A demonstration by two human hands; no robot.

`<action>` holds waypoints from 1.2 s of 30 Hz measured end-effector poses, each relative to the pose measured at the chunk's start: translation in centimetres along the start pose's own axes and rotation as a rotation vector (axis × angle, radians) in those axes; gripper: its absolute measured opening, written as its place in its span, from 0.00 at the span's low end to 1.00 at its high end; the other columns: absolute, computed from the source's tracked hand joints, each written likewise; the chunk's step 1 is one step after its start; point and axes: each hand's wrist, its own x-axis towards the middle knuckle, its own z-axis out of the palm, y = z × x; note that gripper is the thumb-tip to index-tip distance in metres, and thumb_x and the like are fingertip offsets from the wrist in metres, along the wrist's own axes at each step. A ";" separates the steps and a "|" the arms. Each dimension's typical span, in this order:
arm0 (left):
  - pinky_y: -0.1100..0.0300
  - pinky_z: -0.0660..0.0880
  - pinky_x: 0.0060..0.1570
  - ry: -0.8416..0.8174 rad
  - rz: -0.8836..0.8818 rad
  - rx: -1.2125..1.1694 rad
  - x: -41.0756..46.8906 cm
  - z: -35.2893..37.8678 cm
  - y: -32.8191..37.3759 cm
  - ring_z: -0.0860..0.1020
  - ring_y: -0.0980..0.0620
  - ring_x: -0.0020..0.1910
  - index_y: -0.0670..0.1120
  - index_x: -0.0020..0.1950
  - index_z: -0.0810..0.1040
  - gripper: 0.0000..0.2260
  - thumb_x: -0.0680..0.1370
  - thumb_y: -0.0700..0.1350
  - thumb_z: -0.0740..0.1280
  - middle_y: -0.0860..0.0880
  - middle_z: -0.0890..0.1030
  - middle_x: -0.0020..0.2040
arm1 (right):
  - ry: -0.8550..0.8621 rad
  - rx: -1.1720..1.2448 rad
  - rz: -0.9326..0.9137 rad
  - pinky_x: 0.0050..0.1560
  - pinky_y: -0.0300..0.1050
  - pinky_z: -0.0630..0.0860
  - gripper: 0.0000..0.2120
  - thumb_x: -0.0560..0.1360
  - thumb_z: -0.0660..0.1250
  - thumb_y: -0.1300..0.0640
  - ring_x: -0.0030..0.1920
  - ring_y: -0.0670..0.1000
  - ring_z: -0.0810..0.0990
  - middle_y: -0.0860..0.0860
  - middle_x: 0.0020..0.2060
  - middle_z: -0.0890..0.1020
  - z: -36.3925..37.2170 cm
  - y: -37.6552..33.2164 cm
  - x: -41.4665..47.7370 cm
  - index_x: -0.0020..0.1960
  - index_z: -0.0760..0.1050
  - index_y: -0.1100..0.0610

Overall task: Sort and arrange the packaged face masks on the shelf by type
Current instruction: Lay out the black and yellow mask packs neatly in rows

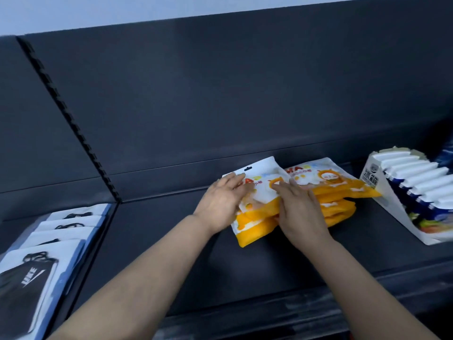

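Observation:
A small stack of orange-and-white mask packs (257, 217) lies on the dark shelf (171, 241), tilted to the left. My left hand (221, 203) rests flat on the left side of the top pack. My right hand (300, 212) presses on its right side, fingers spread. A second pile of the same orange packs (343, 192) lies just behind and to the right, touching the first. On the neighbouring shelf section at the left, a row of white packs printed with black masks (36, 261) overlaps front to back.
A white display carton (372, 177) filled with blue-and-white sachets stands at the right end of the shelf. A slotted black upright (66, 114) divides the two shelf sections. The dark back panel rises behind everything.

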 end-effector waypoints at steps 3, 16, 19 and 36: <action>0.54 0.51 0.75 0.005 0.089 0.152 1.2 0.7 -0.2 0.52 0.49 0.78 0.56 0.77 0.55 0.26 0.81 0.44 0.59 0.53 0.56 0.78 | -0.130 0.004 0.008 0.75 0.55 0.53 0.25 0.78 0.62 0.58 0.76 0.50 0.53 0.50 0.75 0.61 -0.4 1.2 -0.2 0.74 0.61 0.52; 0.51 0.76 0.40 0.131 -0.261 0.444 -9.0 -1.8 -4.4 0.79 0.43 0.48 0.41 0.69 0.72 0.27 0.69 0.37 0.64 0.46 0.80 0.61 | 0.001 0.074 -0.151 0.71 0.49 0.59 0.22 0.79 0.59 0.56 0.75 0.54 0.58 0.55 0.71 0.68 1.0 -4.3 1.8 0.72 0.64 0.58; 0.48 0.68 0.54 -0.129 -0.395 0.458 -11.0 -1.7 -4.0 0.69 0.43 0.62 0.44 0.76 0.58 0.28 0.76 0.43 0.59 0.47 0.70 0.70 | -0.115 -0.137 -0.093 0.72 0.56 0.55 0.29 0.77 0.57 0.42 0.76 0.59 0.52 0.56 0.73 0.64 2.5 -5.7 2.2 0.73 0.61 0.55; 0.37 0.64 0.67 -0.270 -0.728 0.018 -11.2 0.1 -5.5 0.52 0.39 0.75 0.61 0.77 0.48 0.25 0.80 0.61 0.49 0.51 0.50 0.79 | -0.385 -0.332 0.066 0.68 0.68 0.57 0.32 0.75 0.60 0.46 0.73 0.67 0.53 0.59 0.72 0.60 3.8 -6.8 2.6 0.74 0.54 0.55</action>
